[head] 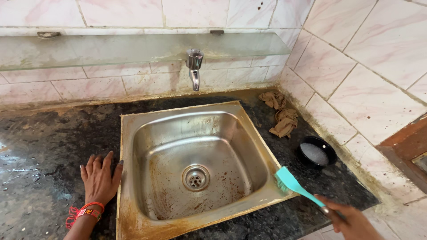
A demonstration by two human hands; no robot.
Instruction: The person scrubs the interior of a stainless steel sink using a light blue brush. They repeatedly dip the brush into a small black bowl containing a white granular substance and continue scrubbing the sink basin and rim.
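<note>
1. Brush [297, 186], turquoise and plastic, is held over the right front corner of the sink [133, 133], with its bristled head resting on or just above the rusty rim there; contact cannot be told for certain.
2. Its long axis is laid on a diagonal: the head is pointed up and to the left, toward the basin, and the handle is run down and to the right into the right hand [351, 220].
3. The right hand is closed around the end of the handle, at the lower right edge of the view, and is partly cut off by the frame.
4. The left hand [100, 178] is laid flat and open, fingers spread, on the dark stone table [44, 142] just beside the left rim of the sink; nothing is held in it. Red thread bands [84, 212] are worn at its wrist.
5. The steel basin is seen stained brown, with a round drain [195, 178] in the middle and a tap [194, 66] fixed to the tiled wall behind it.
6. A black bowl [316, 152] of white powder is set on the table right of the sink, near the brush head, and a crumpled brown cloth [280, 113] is left further back.
</note>
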